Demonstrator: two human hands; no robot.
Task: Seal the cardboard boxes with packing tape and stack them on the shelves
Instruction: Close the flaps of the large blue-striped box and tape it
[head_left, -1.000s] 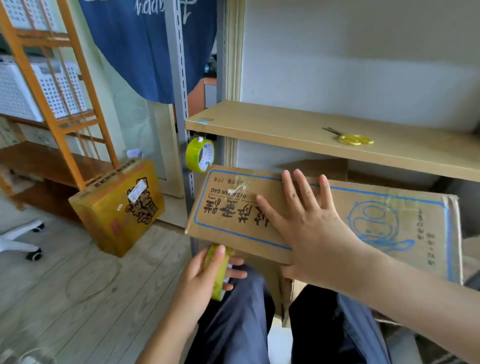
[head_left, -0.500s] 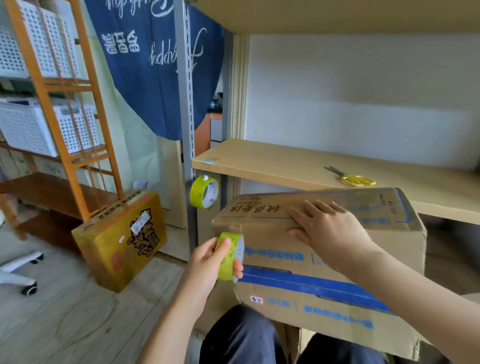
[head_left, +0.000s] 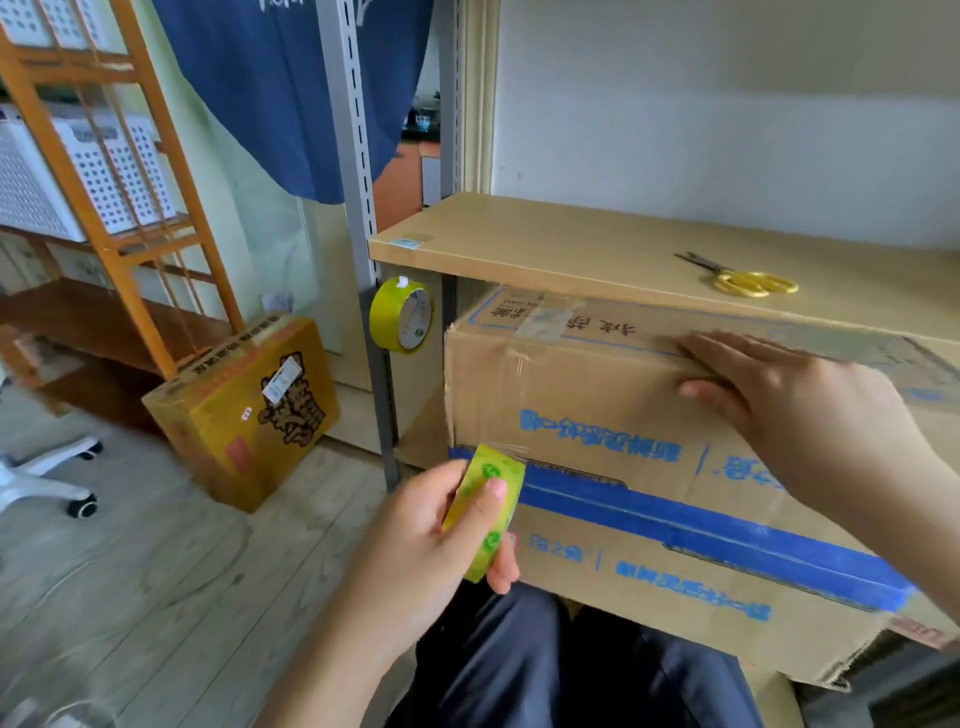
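Observation:
A large brown cardboard box (head_left: 613, 410) with blue print and a blue band rests on my lap, its top edge just under the wooden shelf (head_left: 571, 244). Clear tape runs over its top left corner and down the front side. My left hand (head_left: 431, 540) grips a yellow-green roll of packing tape (head_left: 488, 506) against the box's lower left corner. My right hand (head_left: 779, 410) lies over the top front edge of the box, fingers on top and thumb on the front face.
Yellow-handled scissors (head_left: 748, 280) lie on the shelf. A second tape roll (head_left: 402, 314) hangs on the grey metal upright (head_left: 358, 208). A yellow printed box (head_left: 244, 415) leans on the floor by an orange wooden rack (head_left: 130, 218). An office chair base (head_left: 47, 483) is at far left.
The box has tipped up so its front side faces me. My left hand has carried the tape roll down the front face to the lower left corner. My right hand slid right along the top edge.

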